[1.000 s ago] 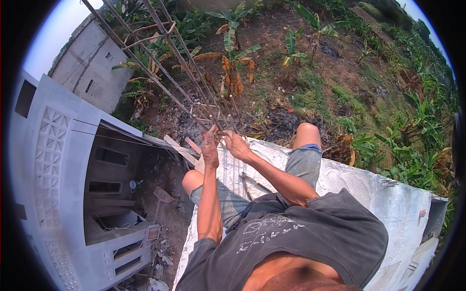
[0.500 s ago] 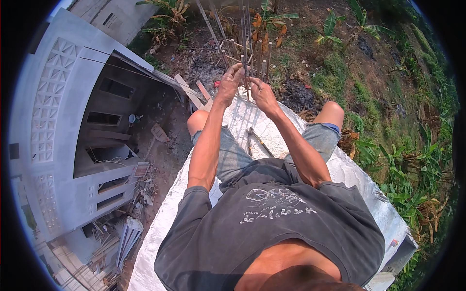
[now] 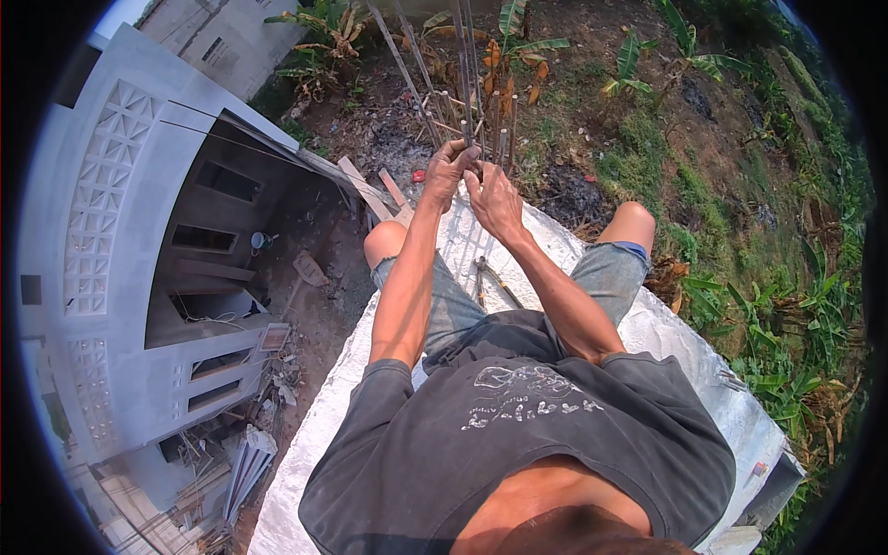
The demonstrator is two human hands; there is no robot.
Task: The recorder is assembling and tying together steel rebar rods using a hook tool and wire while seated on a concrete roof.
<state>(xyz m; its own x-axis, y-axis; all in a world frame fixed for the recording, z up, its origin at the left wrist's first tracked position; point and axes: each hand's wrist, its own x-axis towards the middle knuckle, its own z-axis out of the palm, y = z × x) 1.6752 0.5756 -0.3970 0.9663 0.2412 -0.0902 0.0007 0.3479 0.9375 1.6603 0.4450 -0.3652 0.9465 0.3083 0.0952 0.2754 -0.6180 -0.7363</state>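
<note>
Upright steel reinforcing bars (image 3: 464,69) rise from the far end of the white concrete ledge where I sit. My left hand (image 3: 448,174) is closed around a bar, fingers and thumb wrapped near its lower part. Just to the right and slightly lower, my right hand (image 3: 497,201) is closed too, its fingertips and thumb pressed together beside the same bar. Whatever it pinches is too small or hidden to make out. Between my thighs, a pair of pincers (image 3: 503,285) with long handles lies on the concrete ledge (image 3: 456,237).
Thinner bars (image 3: 392,46) lean at the upper left. Wooden planks (image 3: 365,189) stick out by the ledge's left edge, with a drop to a grey building (image 3: 120,231) and rubble below. On the right, the ground slopes with banana plants (image 3: 629,57) and grass.
Both hands sit lower in the picture, as the view has shifted slightly. My right hand has turned, its back now facing up, and its fingers have drawn in closer to my left hand.
</note>
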